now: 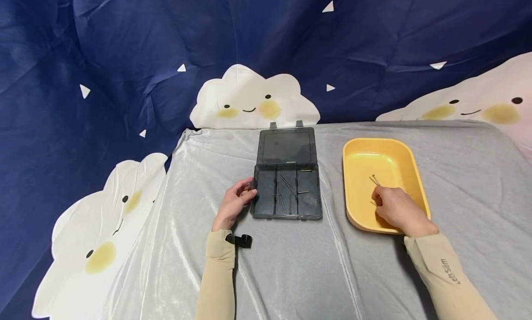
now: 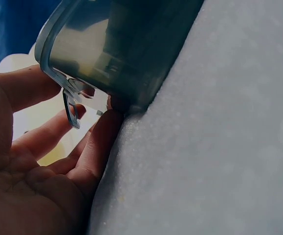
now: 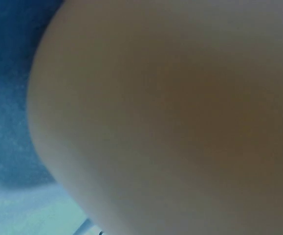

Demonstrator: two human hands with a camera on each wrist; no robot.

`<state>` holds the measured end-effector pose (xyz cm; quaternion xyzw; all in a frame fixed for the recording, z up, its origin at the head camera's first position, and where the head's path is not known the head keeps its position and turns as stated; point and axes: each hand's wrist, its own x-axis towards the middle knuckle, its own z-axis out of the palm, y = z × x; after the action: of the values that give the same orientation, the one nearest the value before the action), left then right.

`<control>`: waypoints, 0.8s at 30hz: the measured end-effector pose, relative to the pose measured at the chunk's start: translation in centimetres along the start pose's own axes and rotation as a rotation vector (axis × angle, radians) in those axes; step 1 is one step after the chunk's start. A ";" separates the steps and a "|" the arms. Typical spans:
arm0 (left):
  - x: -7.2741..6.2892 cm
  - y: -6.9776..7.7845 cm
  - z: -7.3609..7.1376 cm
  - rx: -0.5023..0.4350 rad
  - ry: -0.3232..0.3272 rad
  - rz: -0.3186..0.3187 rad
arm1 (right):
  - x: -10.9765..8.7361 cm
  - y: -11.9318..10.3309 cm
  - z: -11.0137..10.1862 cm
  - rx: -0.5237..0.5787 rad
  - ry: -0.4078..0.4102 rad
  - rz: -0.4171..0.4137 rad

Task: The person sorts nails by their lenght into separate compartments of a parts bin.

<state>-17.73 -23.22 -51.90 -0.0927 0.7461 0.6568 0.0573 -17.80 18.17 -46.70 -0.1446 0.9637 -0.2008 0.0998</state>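
In the head view, the right hand (image 1: 401,209) reaches into a yellow tray (image 1: 417,184), its bent fingers right at a few thin nails (image 1: 374,179): some show just past the fingertips, and another sliver shows below them, close to the thumb side; whether a nail is pinched there I cannot tell. The left hand (image 1: 235,202) touches the left wall of a dark, see-through box (image 1: 263,197), whose lid (image 1: 287,146) stands open away from the person; more nails lie in its middle and right columns. The left wrist view shows that hand's fingers loosely spread, one against the box's rim near a clear latch (image 2: 71,108), another low by the grey cloth (image 2: 219,137). In the right wrist view, a blurred mass hides the fingers and any nails.
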 end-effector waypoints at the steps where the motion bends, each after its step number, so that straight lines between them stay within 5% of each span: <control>1: 0.0 0.0 0.0 -0.005 0.000 -0.002 | 0.0 0.0 0.0 0.004 -0.003 0.003; 24: -0.1 0.6 -0.3 -0.024 -0.042 -0.033 | 0.2 0.3 0.5 0.028 -0.002 0.038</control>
<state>-17.74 -23.44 -51.28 -0.0919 0.7351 0.6666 0.0828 -17.90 18.18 -47.26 -0.1251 0.9633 -0.2124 0.1065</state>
